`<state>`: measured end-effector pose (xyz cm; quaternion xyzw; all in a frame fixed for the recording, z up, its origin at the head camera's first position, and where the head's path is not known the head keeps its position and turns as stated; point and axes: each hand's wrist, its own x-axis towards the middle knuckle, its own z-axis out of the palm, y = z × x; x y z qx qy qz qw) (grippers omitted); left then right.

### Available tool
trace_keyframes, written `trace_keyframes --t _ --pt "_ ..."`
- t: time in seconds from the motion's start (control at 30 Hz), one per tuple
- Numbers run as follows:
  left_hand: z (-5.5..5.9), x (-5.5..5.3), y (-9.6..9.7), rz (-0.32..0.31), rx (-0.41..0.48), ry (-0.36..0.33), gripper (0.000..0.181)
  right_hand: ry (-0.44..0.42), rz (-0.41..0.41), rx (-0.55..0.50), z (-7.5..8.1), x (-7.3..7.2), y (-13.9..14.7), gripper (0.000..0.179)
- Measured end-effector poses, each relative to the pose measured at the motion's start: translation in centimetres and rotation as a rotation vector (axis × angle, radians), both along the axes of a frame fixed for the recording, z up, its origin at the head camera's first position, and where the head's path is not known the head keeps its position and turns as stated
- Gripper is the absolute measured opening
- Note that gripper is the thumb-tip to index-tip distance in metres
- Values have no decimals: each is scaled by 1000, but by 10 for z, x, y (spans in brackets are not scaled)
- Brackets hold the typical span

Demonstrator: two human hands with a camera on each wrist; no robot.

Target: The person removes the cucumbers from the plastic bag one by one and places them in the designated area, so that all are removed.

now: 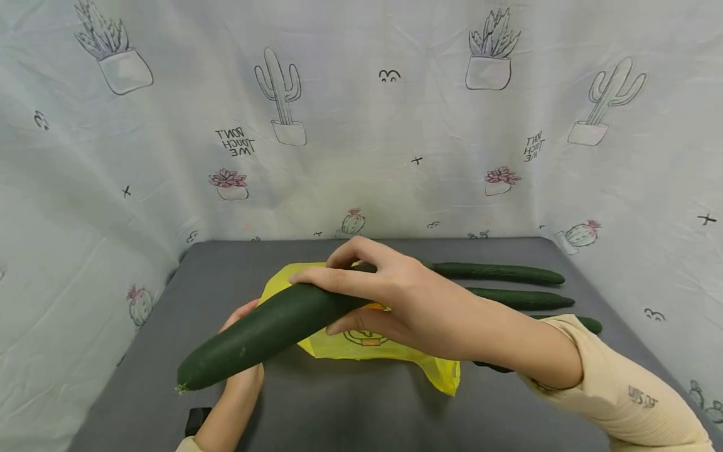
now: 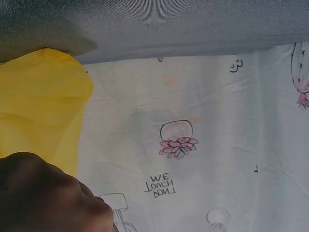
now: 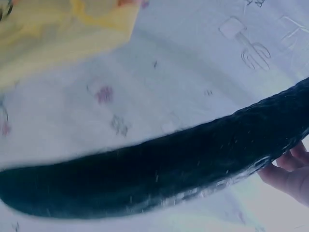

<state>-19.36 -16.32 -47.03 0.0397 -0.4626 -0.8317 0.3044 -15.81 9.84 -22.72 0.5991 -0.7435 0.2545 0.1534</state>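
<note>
A long dark green cucumber (image 1: 265,333) is in my right hand (image 1: 395,285), its near end pointing down to the left. The thumb is on the near side and the fingers reach over the top. Behind it is a yellow plastic bag (image 1: 333,345) with a printed mark. My left hand (image 1: 251,376) is at the bag's left side, partly covered by the cucumber. In the left wrist view, the knuckles of that hand (image 2: 53,198) are bent against the yellow bag (image 2: 43,106). The right wrist view shows the cucumber (image 3: 159,164) stretching away from my fingertips (image 3: 280,176).
On the right of the grey table (image 1: 350,408) lie several more cucumbers (image 1: 503,273), partly hidden by my right forearm. A pale curtain with cactus drawings (image 1: 361,125) encloses the table at the back and sides. A black band (image 1: 197,420) shows at my left wrist.
</note>
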Motion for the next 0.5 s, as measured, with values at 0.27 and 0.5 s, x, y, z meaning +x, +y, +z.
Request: trace_keyframes --t 0.27,0.5 --pt "11 -3 3 114 -67 -287 24 92 -141 75 20 3 27 54" --pt "55 20 18 70 -82 -383 13 198 -298 116 4 -3 64 54"
